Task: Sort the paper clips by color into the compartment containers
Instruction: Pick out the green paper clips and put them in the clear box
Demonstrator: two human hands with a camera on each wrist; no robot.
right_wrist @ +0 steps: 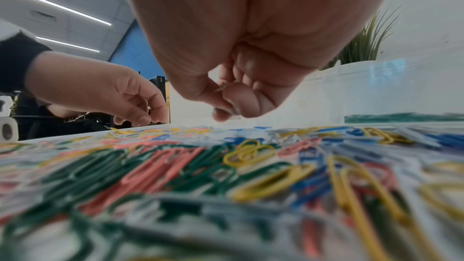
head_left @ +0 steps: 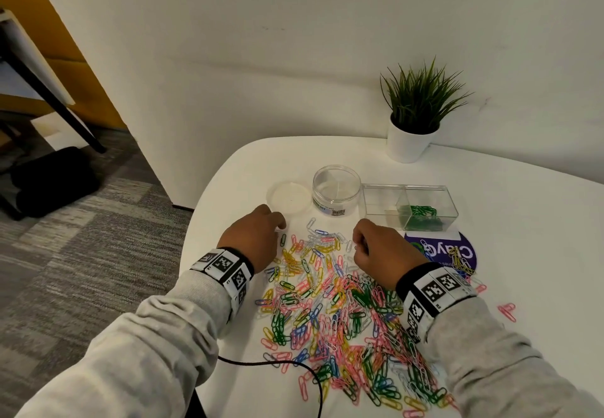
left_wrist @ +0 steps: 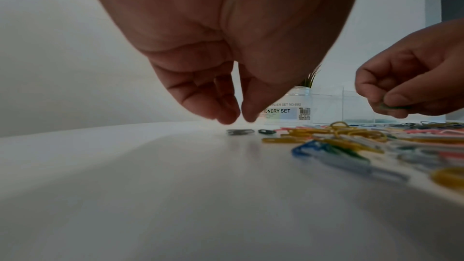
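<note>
Left hand [left_wrist: 226, 90], fingertips narrowed and empty, hovers over a dark paper clip [left_wrist: 239, 132] near the bench's far-left edge: pinch one only. Right hand [left_wrist: 411, 84] holds green paper clips [left_wrist: 394, 107].

head cam high, looking down at table [head_left: 228, 195], wrist cams at tabletop level facing forward, close, all sharing clip pile [head_left: 336, 306]

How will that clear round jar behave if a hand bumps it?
The round jar looks empty and thin-walled, so probably light and apt to slide. Squat and wide, it seems unlikely to tip. Its lid lies beside it, so nothing would spill.
</note>
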